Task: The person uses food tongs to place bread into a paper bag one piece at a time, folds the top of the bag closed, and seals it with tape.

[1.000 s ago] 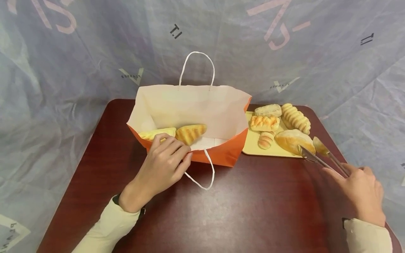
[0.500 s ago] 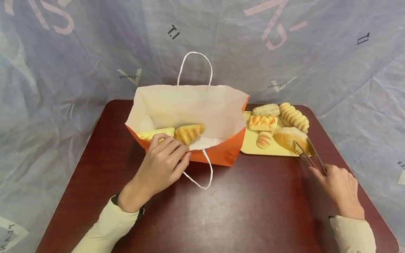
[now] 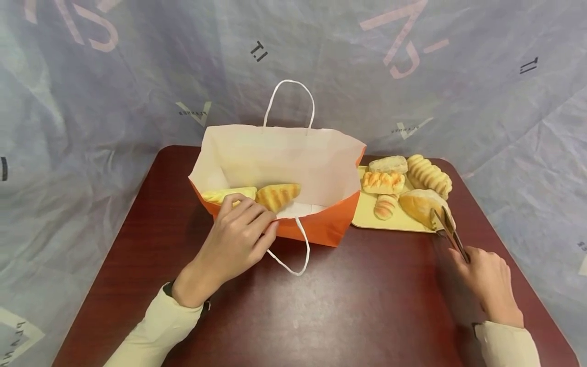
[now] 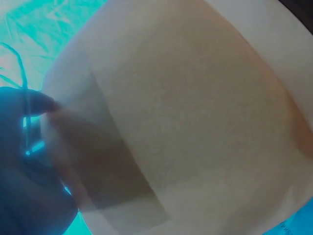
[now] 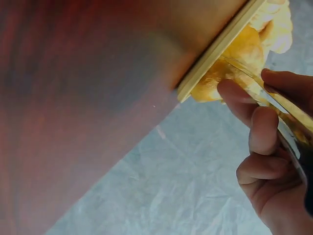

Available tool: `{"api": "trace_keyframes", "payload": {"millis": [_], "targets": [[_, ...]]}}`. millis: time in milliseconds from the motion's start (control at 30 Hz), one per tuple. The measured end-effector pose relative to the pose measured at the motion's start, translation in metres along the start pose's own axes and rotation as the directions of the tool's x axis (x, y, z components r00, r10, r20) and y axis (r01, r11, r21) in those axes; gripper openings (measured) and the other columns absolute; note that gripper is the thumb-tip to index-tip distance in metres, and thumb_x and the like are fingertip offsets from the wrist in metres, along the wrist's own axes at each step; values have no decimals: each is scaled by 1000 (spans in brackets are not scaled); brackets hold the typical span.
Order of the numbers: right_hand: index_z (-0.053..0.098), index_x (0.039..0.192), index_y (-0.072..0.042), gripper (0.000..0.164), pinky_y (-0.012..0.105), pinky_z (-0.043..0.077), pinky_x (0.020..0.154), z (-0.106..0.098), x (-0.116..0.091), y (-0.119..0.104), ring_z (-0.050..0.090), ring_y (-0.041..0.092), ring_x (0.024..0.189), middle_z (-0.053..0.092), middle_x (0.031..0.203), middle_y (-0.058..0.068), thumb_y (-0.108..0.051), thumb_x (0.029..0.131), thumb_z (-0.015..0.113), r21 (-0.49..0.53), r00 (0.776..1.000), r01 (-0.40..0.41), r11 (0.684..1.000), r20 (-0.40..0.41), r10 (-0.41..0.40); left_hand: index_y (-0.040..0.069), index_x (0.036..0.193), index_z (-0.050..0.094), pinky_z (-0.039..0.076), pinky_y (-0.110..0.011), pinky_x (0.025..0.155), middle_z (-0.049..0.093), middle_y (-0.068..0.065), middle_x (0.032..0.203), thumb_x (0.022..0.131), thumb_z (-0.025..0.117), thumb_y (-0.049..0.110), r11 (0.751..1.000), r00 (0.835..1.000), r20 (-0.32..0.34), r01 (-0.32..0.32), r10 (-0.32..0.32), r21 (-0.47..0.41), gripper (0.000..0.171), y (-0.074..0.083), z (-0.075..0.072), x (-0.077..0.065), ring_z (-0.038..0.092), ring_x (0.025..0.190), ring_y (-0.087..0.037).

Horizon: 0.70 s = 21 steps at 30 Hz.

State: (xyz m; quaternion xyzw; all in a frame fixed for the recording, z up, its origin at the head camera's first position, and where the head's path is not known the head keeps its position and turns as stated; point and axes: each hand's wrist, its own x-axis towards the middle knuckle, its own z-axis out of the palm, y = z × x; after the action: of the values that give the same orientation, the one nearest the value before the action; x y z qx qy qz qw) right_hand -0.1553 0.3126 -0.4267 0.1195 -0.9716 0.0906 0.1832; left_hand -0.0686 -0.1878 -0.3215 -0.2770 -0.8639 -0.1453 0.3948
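My left hand [image 3: 240, 237] pinches the near rim of an orange paper bag [image 3: 316, 227] with a white inside. Two pieces of bread lie in the bag: a pale yellow one [image 3: 245, 192], partly behind my fingers, and a browned, ridged one [image 3: 279, 196]. At the right, my right hand [image 3: 488, 278] grips metal tongs [image 3: 451, 235]. The tongs' tips are at the near right end of a round-topped bread loaf [image 3: 419, 204] on a yellow tray [image 3: 367, 218]. In the right wrist view, fingers and thumb squeeze the tongs [image 5: 274, 100] from both sides.
Also on the tray are a striped roll [image 3: 384, 206], an orange-topped bread [image 3: 382, 182], a pale oblong bread [image 3: 389, 164] and a long twisted bread [image 3: 428, 174]. White cord handles [image 3: 290, 81] stand up and hang from the bag. A grey cloth [image 3: 321, 61] hangs behind the table.
My right hand has moved left, and the tongs' arms have drawn together at the loaf's near right end. My left hand has stayed on the bag's rim.
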Motion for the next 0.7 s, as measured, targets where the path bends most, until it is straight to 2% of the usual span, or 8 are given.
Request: {"api": "trace_keyframes", "payload": {"millis": [133,300,500,700], "targets": [[44,54,-12,38,29,19,41,0,-6,-2,28,14,39,32,42,-2,-31,81,64,36,1000,-30,999,-7,30,10,76,63,35,-40,79,57,0,71,82,53,16,1000,1000,8,-2,2,-2,13,0,0,0,51,70,-19],[57,62,-11,29,27,22,41,-6,-9,-10,30,12,39,37,40,-5,-32,80,65,104,997,-43,994,-61,49,10,76,63,35,-41,79,58,0,72,82,52,16,1000,1000,7,-2,2,8,14,0,0,-1,52,70,-19],[55,61,-17,25,23,19,39,-15,-12,-21,28,7,36,39,40,-6,-30,78,67,183,988,-62,981,-125,86,9,77,64,35,-41,79,58,-1,72,81,53,16,1000,1000,7,2,-2,5,13,1,-1,-2,53,71,-19],[67,74,-11,18,16,26,40,-23,-16,-32,34,0,35,54,47,-1,-29,76,70,240,975,-87,967,-177,132,10,77,63,35,-41,80,58,0,72,81,54,16,1000,1000,14,4,-4,16,11,2,-1,-1,52,73,-21]]}}
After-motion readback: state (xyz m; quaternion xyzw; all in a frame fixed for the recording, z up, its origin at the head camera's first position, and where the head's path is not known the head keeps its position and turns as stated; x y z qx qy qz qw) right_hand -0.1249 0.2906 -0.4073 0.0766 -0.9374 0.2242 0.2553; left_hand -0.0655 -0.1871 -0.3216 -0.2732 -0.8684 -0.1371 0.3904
